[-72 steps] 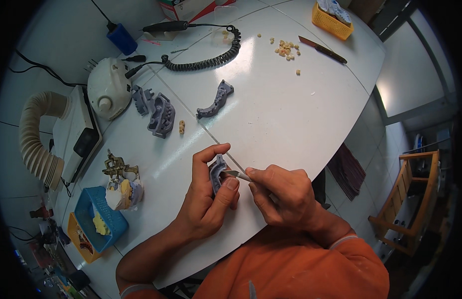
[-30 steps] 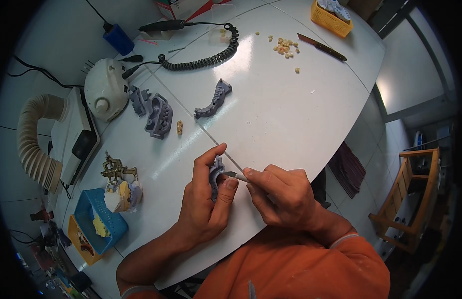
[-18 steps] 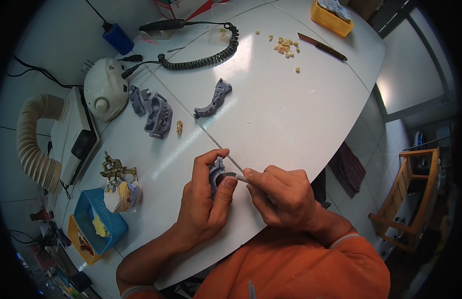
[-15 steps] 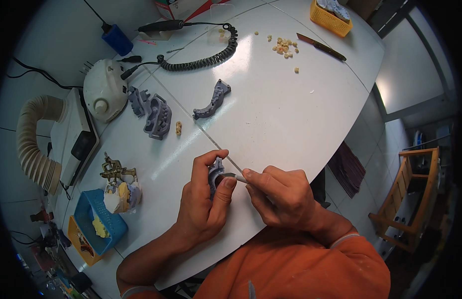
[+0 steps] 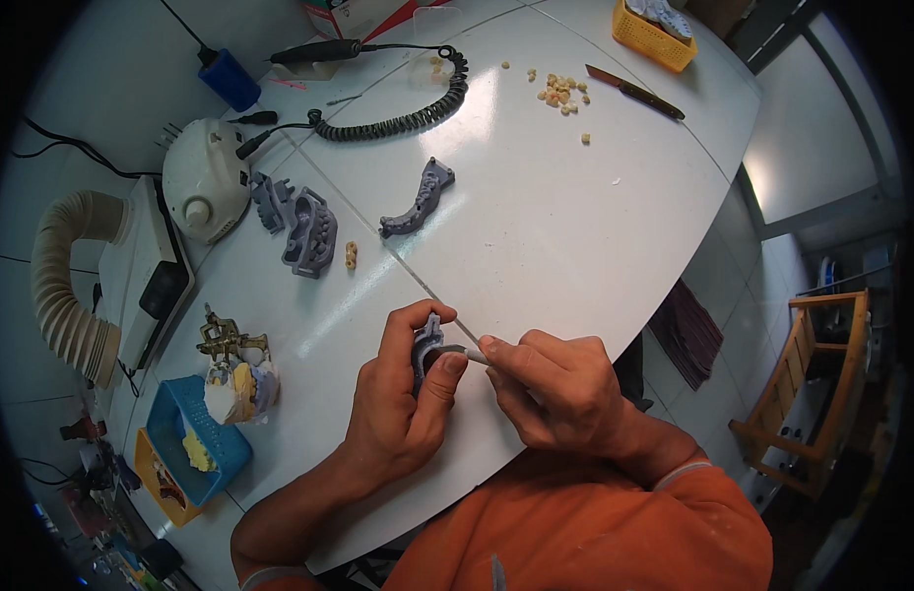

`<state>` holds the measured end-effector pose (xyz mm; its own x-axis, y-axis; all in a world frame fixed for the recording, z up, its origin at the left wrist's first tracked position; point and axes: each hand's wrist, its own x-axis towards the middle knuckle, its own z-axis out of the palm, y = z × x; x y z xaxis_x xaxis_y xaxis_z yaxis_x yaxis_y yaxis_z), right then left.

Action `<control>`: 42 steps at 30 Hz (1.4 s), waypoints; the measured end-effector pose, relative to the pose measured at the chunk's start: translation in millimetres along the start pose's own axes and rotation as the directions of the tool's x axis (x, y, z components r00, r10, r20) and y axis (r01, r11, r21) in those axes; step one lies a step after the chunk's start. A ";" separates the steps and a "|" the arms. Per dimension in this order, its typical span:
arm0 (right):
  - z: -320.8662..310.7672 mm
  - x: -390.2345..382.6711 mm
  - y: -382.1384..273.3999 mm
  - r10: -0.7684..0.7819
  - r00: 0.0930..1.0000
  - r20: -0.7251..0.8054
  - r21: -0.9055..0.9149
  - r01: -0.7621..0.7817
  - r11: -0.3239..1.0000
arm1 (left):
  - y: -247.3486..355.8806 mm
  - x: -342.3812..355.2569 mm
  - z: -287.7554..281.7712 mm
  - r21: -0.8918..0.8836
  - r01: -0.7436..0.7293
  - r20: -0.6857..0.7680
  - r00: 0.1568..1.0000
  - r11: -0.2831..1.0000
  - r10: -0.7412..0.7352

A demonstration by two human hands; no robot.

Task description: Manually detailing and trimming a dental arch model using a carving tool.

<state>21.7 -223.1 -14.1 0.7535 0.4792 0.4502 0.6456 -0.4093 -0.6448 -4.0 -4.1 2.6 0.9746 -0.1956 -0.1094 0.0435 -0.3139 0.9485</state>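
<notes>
My left hand (image 5: pixel 403 389) is closed round a small grey dental model (image 5: pixel 424 345), its forefinger bent over the far end and its thumb along the near side. Between the fingers of my right hand (image 5: pixel 551 389) is a slim hand tool with a pale handle (image 5: pixel 474 356). The tool's darker metal blade touches or lies very close to the model's inner side, next to my left thumb. Beyond my hands lie a curved grey dental model (image 5: pixel 419 200), an open grey dental model (image 5: pixel 310 231) and a short tooth-coloured piece (image 5: pixel 351 255).
On the left stand a white control box (image 5: pixel 206 177), a ribbed hose (image 5: pixel 58 286), a plaster model on a brass articulator (image 5: pixel 238 379) and a blue basket (image 5: pixel 226 443). A coiled cord (image 5: pixel 418 120), loose tooth-like pieces (image 5: pixel 560 91), a knife (image 5: pixel 639 96) and a yellow basket (image 5: pixel 654 41) lie farther off.
My left hand and the model have shifted very slightly, and the blade sits at a slightly different angle against it. Both hands keep their holds.
</notes>
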 end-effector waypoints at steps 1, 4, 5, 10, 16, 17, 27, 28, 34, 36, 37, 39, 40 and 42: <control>0.8 -0.7 0.4 0.010 1.000 -0.016 -0.008 -0.010 1.000 | 0.3 0.3 -0.1 0.001 0.005 0.003 1.000 1.000 -0.005; 0.6 -0.8 0.3 0.011 1.000 -0.014 -0.007 -0.011 1.000 | 1.8 0.8 -0.6 0.007 0.002 -0.001 1.000 1.000 -0.002; 0.4 -0.5 0.0 0.012 1.000 -0.014 -0.007 -0.012 1.000 | 2.3 0.8 -0.7 0.007 0.002 0.000 1.000 1.000 -0.002; -0.5 -0.7 -0.3 0.016 1.000 -0.004 -0.007 -0.016 1.000 | 6.5 0.1 -2.5 0.028 0.048 -0.004 0.999 0.998 -0.048; -0.5 -0.4 -0.3 0.011 1.000 0.002 -0.025 -0.011 1.000 | 3.6 -0.1 0.2 0.032 0.003 -0.020 1.000 0.999 -0.002; -0.5 -0.3 -0.3 0.012 1.000 0.002 -0.025 -0.012 1.000 | 3.6 0.0 0.3 0.031 0.003 -0.019 1.000 1.000 -0.002; -0.3 -0.4 -0.8 0.014 1.000 0.000 -0.035 -0.014 0.999 | 5.8 0.4 0.0 0.034 0.018 -0.028 0.999 0.999 -0.017; -0.3 -0.5 -0.6 0.013 1.000 0.002 -0.036 -0.013 0.999 | 6.1 0.4 0.1 0.042 0.014 -0.031 0.999 0.999 -0.013; 0.8 -0.9 -0.4 0.004 1.000 -0.012 -0.027 -0.004 1.000 | 7.9 0.6 -0.6 0.047 0.012 -0.032 0.999 0.999 -0.011; 0.9 -1.1 -0.3 0.002 1.000 -0.011 -0.031 -0.002 1.000 | 7.9 0.3 -0.3 0.032 0.020 -0.031 0.999 0.999 -0.019; 0.9 -1.2 -0.3 -0.001 1.000 -0.011 -0.035 0.000 0.999 | 7.8 0.2 -0.2 0.018 0.028 -0.031 0.999 0.999 -0.028; 0.9 -0.9 -0.4 0.000 1.000 -0.010 -0.030 0.000 1.000 | 6.0 0.5 0.1 0.015 0.021 -0.032 0.999 1.000 -0.021; 0.8 -0.8 -0.4 0.001 1.000 -0.009 -0.025 -0.001 1.000 | 5.4 0.6 0.0 0.013 0.014 -0.034 0.999 1.000 -0.014; 0.1 -0.9 -0.1 0.001 1.000 -0.008 -0.027 -0.002 1.000 | 6.1 1.0 -0.2 0.013 0.017 -0.030 0.999 1.000 -0.017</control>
<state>20.9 -223.4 -14.5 0.7553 0.4723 0.4543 0.6474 -0.4306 -0.6288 -2.7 -6.0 8.4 0.9799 -0.1622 -0.1162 0.0573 -0.3293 0.9425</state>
